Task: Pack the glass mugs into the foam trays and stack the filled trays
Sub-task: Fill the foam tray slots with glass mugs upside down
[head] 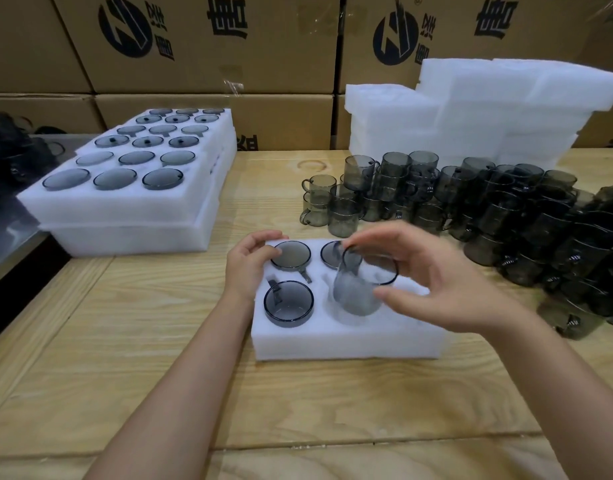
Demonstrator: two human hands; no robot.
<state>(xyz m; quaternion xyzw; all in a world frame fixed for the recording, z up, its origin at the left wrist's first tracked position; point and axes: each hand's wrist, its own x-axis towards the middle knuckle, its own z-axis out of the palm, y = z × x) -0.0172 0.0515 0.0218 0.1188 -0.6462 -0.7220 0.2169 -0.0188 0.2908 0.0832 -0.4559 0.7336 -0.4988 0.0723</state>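
A white foam tray [346,341] lies in front of me on the wooden table. Three smoky glass mugs sit in its holes: back left [291,255], back middle [331,254] and front left [288,303]. My right hand [436,282] pinches the rim of a fourth mug [358,289], tilted over the front middle hole. My left hand [251,263] grips the tray's back left corner, thumb on the foam beside the back left mug. The tray's right side is hidden behind my right hand.
Filled foam trays [125,209] are stacked at the left. Many loose stacked glass mugs [488,209] crowd the right side of the table. Empty foam trays [471,112] are piled at the back right. Cardboard boxes [211,46] wall off the back.
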